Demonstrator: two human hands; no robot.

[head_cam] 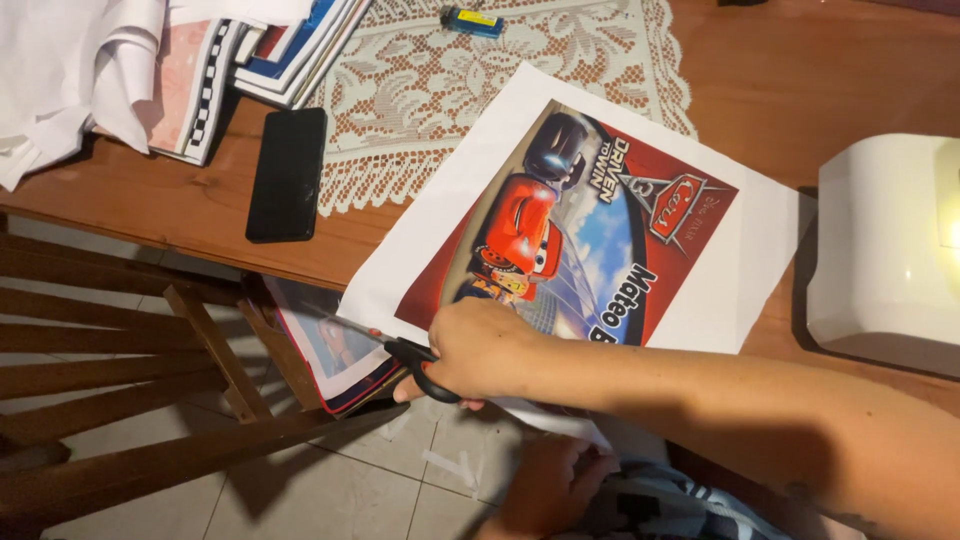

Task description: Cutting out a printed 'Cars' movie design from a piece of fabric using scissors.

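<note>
A white sheet point(440, 200) printed with a red cartoon car picture point(590, 220) lies slanted over the front edge of the wooden table point(180, 205). My right hand point(480, 345) grips black-handled scissors point(405, 352). Their blades point left along the sheet's lower left margin. My left hand point(545, 485) is below the table edge, under the sheet's hanging lower corner, fingers curled at the paper; the grip itself is partly hidden.
A black phone point(288, 172) lies left of the sheet beside a lace doily point(450, 70) with a blue lighter point(472, 20). Stacked prints point(290, 45) and white cloth point(70, 70) sit far left. A white machine point(885, 250) stands right. A wooden chair point(120, 400) holds more prints point(325, 350).
</note>
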